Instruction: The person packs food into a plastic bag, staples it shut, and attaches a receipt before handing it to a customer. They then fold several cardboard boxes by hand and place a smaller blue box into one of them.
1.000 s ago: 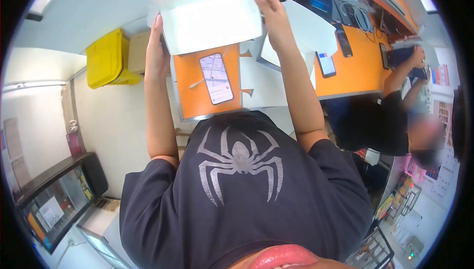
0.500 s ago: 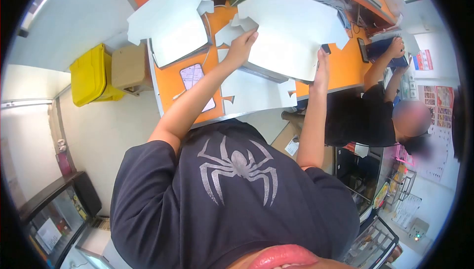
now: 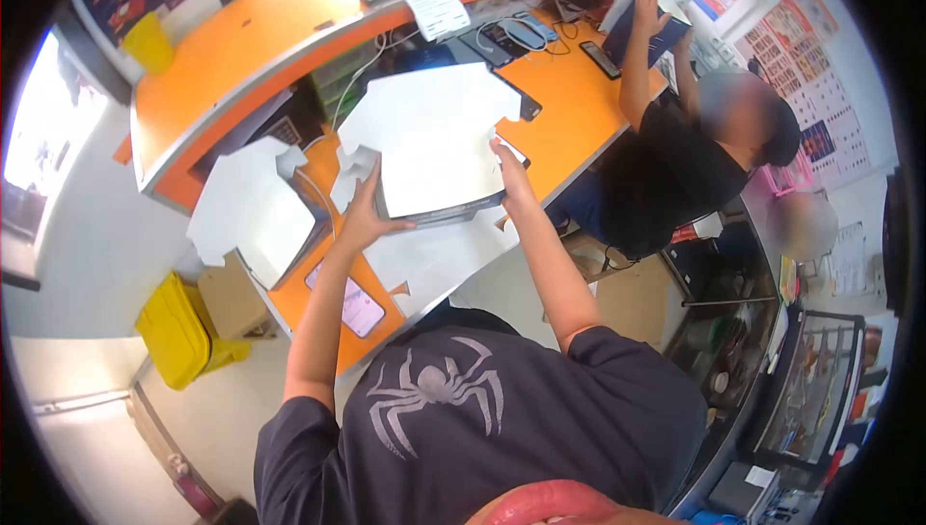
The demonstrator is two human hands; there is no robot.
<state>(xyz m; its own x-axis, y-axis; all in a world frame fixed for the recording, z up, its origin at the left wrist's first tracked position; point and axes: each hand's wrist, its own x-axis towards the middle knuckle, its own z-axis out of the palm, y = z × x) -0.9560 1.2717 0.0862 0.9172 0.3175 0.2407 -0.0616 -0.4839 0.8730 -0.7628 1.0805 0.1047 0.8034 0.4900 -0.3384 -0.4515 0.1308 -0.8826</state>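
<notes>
- Edges, head view: the orange counter (image 3: 569, 110) has its near edge slanting from 8 o'clock to 2 o'clock. A raised orange ledge (image 3: 241, 53) closes the far side from 10 to 12 o'clock.
- Open room is scant. A co-worker (image 3: 666, 178) in a dark shirt is tight against the counter at 2 o'clock, one hand on a dark blue folder (image 3: 666, 38).
- Bare floor lies at 9 o'clock, next to a yellow bin (image 3: 178, 332) and a brown carton (image 3: 231, 294).
- The stack of white blanks (image 3: 424, 139) is at 12 o'clock of centre, over the counter and slightly tilted. Its near side shows thin, dark, layered edges.
- The left hand (image 3: 362, 216) clasps the stack's left edge, at 8 o'clock of it, with fingers reaching up along the card.
- The right hand (image 3: 506, 173) grips the right edge, at 4 o'clock of it, with fingers laid over the top sheet.
- The blanks are flat, matte, die-cut card with notched corners and tab shapes.
- A second pile of blanks (image 3: 246, 212) lies at 9 o'clock of the stack, apart from it.
- A loose blank (image 3: 434, 255) lies flat on the counter at 6 o'clock, just below the hands.
- A phone (image 3: 359, 305), glossy with its screen lit, lies at 7 o'clock near the counter's edge, just beside the left forearm.
</notes>
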